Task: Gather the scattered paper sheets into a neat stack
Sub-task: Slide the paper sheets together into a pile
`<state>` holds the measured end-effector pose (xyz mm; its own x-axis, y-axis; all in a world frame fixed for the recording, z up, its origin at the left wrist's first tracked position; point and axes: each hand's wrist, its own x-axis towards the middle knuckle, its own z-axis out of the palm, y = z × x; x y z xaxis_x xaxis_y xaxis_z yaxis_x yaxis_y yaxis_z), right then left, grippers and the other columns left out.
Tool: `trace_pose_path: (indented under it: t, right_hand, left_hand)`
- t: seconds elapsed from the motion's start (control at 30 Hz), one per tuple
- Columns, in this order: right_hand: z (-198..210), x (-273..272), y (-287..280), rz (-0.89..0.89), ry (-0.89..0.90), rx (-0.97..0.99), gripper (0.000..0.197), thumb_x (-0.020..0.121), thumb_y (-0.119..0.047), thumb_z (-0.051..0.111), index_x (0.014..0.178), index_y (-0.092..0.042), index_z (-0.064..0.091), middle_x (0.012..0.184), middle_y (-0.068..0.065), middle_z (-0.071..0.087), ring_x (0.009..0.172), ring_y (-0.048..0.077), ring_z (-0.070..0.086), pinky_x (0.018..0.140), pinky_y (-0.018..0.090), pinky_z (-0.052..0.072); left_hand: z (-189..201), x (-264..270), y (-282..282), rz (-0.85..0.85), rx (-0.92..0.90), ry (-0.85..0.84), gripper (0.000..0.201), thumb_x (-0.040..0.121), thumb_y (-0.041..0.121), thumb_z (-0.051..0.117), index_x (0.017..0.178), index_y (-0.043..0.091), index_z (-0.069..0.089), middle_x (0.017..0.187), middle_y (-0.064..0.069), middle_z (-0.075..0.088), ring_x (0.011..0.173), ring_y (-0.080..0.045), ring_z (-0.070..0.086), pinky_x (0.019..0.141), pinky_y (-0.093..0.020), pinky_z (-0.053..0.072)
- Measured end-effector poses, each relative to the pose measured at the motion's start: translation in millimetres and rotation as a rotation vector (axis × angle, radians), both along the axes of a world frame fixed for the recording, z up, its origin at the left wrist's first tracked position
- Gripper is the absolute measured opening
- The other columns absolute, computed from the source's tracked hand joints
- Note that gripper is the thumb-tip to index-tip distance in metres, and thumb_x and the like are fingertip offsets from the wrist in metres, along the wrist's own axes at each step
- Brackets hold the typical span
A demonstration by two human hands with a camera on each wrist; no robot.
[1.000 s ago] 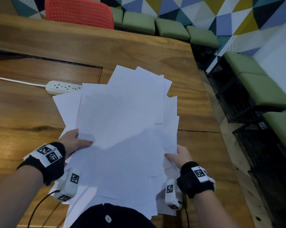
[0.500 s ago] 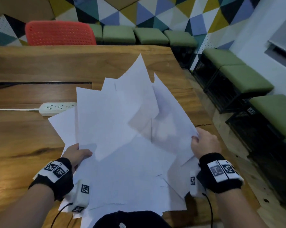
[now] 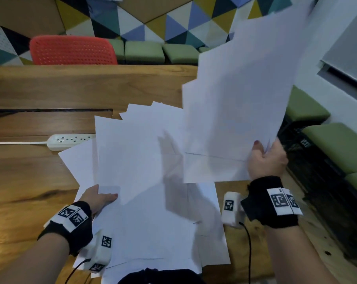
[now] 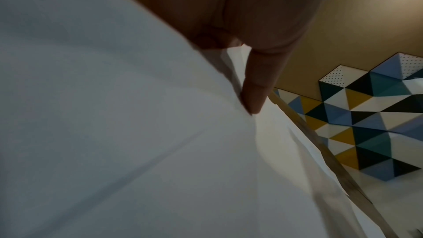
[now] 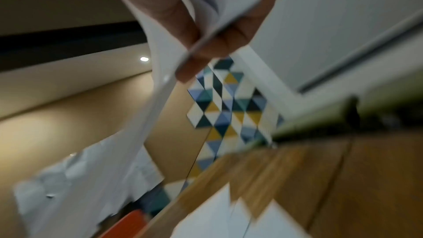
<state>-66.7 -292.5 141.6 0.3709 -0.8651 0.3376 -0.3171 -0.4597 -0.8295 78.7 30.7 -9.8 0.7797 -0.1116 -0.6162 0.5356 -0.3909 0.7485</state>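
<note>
Several white paper sheets (image 3: 144, 193) lie fanned and overlapping on the wooden table (image 3: 25, 177). My left hand (image 3: 98, 196) grips the near left edge of this pile, thumb on top; the left wrist view shows a finger (image 4: 256, 86) pressed into the paper (image 4: 114, 133). My right hand (image 3: 264, 158) holds a bunch of sheets (image 3: 239, 103) up in the air at the right, tilted towards the wall. In the right wrist view the thumb and fingers (image 5: 206, 42) pinch the curled lower edge of those sheets (image 5: 158, 97).
A white power strip (image 3: 71, 140) with its cable lies on the table left of the pile. A red chair (image 3: 71, 50) stands behind the table. Green cushioned crates (image 3: 333, 144) line the right side and the back wall.
My right hand has lifted a bunch of sheets off the right side of the pile, up and to the right. The left hand keeps its grip on the pile's left edge.
</note>
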Motion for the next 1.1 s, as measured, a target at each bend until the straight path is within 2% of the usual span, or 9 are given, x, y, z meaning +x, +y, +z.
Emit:
trace_pose_path:
  t: [0.13,0.23,0.37,0.43,0.57,0.73,0.9,1.0,1.1]
  right_hand:
    - [-46,14,24,0.206,0.083,0.453,0.028,0.085,-0.002,0.055,0.113,0.0,0.061,0.101,0.011,0.063,0.096,0.026,0.06,0.081,0.028,0.043]
    - [-99,11,49,0.327,0.281,0.61,0.03,0.086,-0.004,0.056,0.116,-0.004,0.06,0.106,0.012,0.064,0.098,0.024,0.058,0.088,0.035,0.047]
    - [-141,1,71,0.419,0.438,0.682,0.016,0.086,-0.008,0.057,0.099,-0.017,0.059,0.097,0.006,0.065,0.101,0.028,0.062,0.085,0.03,0.047]
    - [-149,0,78,0.464,0.508,0.653,0.016,0.085,-0.012,0.058,0.1,-0.016,0.058,0.099,0.005,0.064,0.099,0.026,0.061,0.086,0.029,0.047]
    - [-149,1,87,0.604,0.598,0.631,0.021,0.083,-0.017,0.064,0.103,-0.018,0.058,0.102,0.0,0.063,0.099,0.02,0.06,0.092,0.031,0.048]
    - [-137,11,74,0.741,0.759,0.509,0.013,0.084,-0.027,0.063,0.077,-0.021,0.053,0.077,-0.004,0.059,0.073,0.011,0.057,0.068,0.018,0.049]
    - [-124,20,23,0.217,0.717,0.442,0.047,0.084,-0.032,0.06,0.126,-0.015,0.047,0.126,0.013,0.047,0.12,0.032,0.045,0.102,0.039,0.038]
    - [-121,26,1,0.125,0.735,0.552,0.056,0.083,-0.027,0.062,0.131,-0.009,0.04,0.131,0.016,0.045,0.119,0.036,0.047,0.099,0.041,0.042]
    - [-128,36,4,0.158,0.669,0.674,0.056,0.077,-0.024,0.066,0.123,-0.003,0.043,0.114,0.017,0.056,0.102,0.036,0.061,0.088,0.045,0.052]
  left_hand:
    - [-3,1,2,-0.017,-0.011,0.026,0.027,0.076,0.001,0.068,0.101,0.0,0.059,0.106,-0.03,0.065,0.093,-0.039,0.063,0.089,-0.052,0.049]
    - [-2,2,3,-0.005,-0.057,0.037,0.03,0.085,0.014,0.064,0.111,0.002,0.057,0.114,-0.025,0.064,0.098,-0.037,0.062,0.095,-0.052,0.046]
    - [4,1,0,0.105,-0.215,0.167,0.094,0.064,0.067,0.067,0.14,0.018,0.04,0.127,0.004,0.05,0.116,-0.026,0.053,0.102,-0.043,0.039]
    - [10,-3,-4,0.04,-0.2,0.141,0.1,0.055,0.06,0.078,0.136,0.012,0.045,0.131,-0.002,0.054,0.117,-0.027,0.055,0.101,-0.045,0.043]
    - [11,-11,-15,-0.057,-0.094,0.07,0.052,0.071,0.02,0.079,0.116,0.002,0.059,0.114,-0.011,0.065,0.091,-0.02,0.063,0.08,-0.03,0.046]
    - [-2,-12,-14,-0.038,-0.055,-0.054,0.051,0.069,0.002,0.075,0.117,0.005,0.059,0.114,-0.017,0.066,0.104,-0.034,0.061,0.098,-0.048,0.045]
    - [-11,-9,-4,0.086,-0.189,-0.059,0.04,0.076,-0.007,0.067,0.111,0.01,0.057,0.111,-0.015,0.064,0.107,-0.033,0.059,0.102,-0.047,0.041]
    - [-7,-9,3,0.169,-0.247,-0.058,0.045,0.077,-0.007,0.066,0.118,0.005,0.054,0.105,-0.013,0.064,0.104,-0.033,0.059,0.099,-0.042,0.041]
    - [-3,-9,2,0.178,-0.264,-0.052,0.044,0.08,-0.013,0.059,0.122,-0.001,0.051,0.105,-0.016,0.062,0.101,-0.033,0.057,0.096,-0.037,0.041]
